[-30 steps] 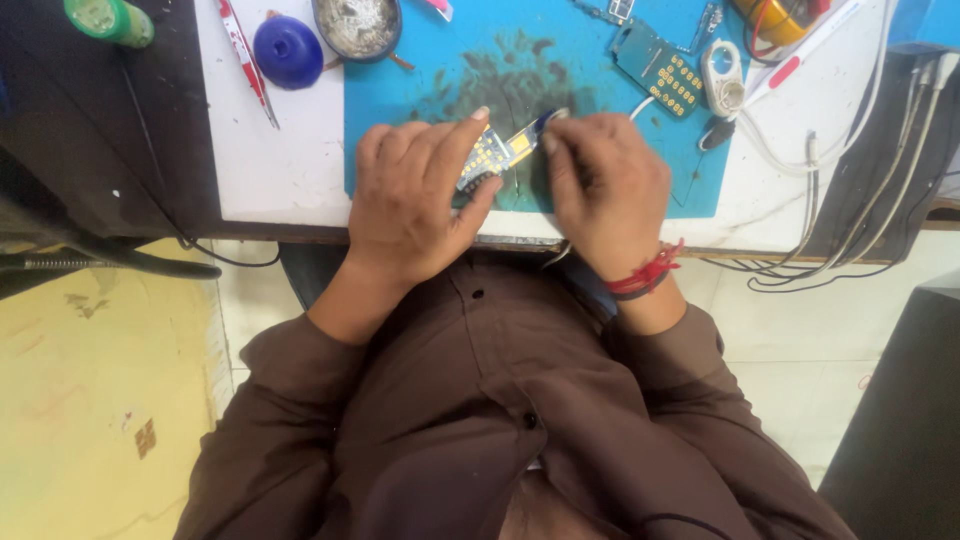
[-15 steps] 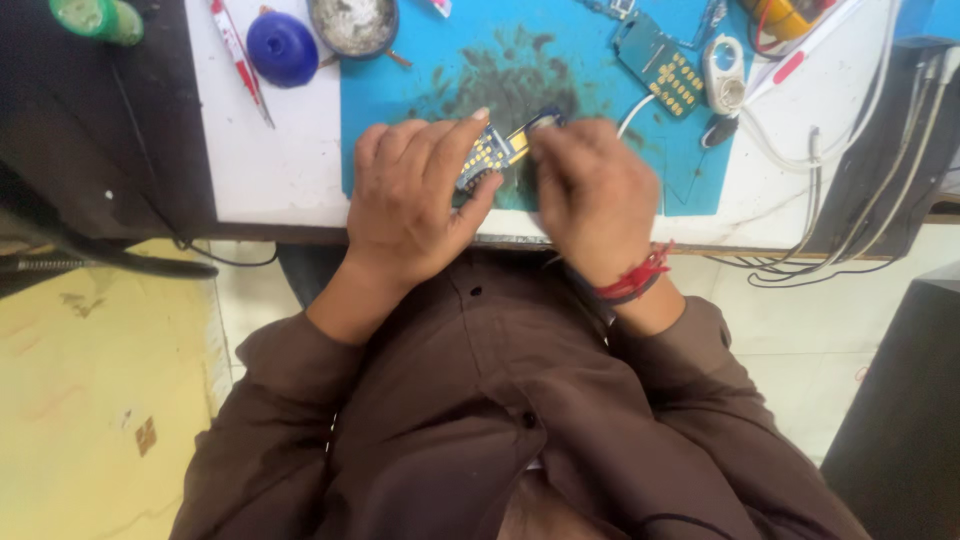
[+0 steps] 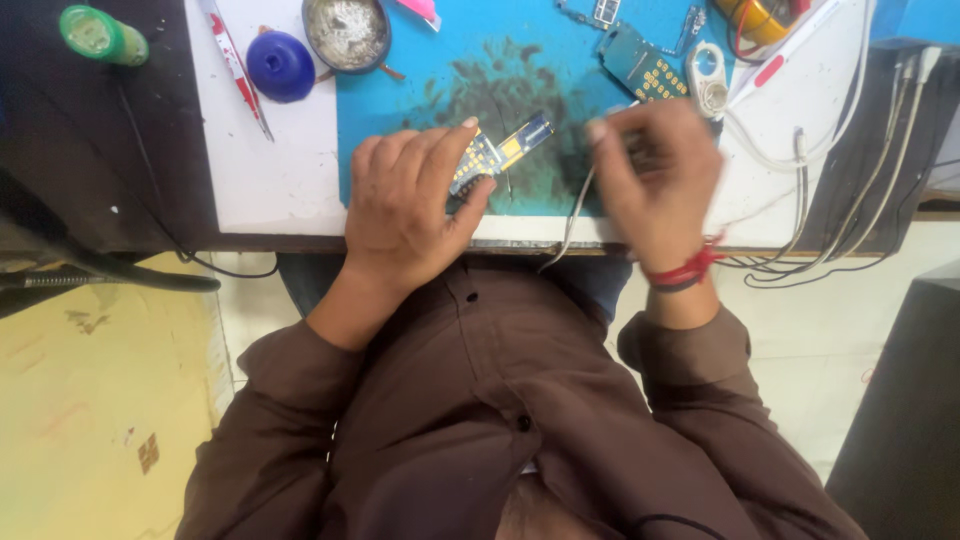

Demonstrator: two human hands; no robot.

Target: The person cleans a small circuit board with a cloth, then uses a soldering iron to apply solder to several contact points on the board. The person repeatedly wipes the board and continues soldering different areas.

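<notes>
Left hand (image 3: 410,210) pins circuit board (image 3: 497,155); right hand (image 3: 655,175) grips a wire (image 3: 570,225)

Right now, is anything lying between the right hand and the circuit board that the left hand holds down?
Nothing visible: only bare, stained blue mat lies between the right hand and the circuit board under the left hand.

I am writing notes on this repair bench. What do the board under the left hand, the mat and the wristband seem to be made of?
Board: looks like rigid circuit laminate, blue with shiny gold contact pads.
Mat: probably rubber or silicone, matt blue, lying flat, with dark stains.
Wristband: seems to be red thread or cord, in thin strands.
</notes>
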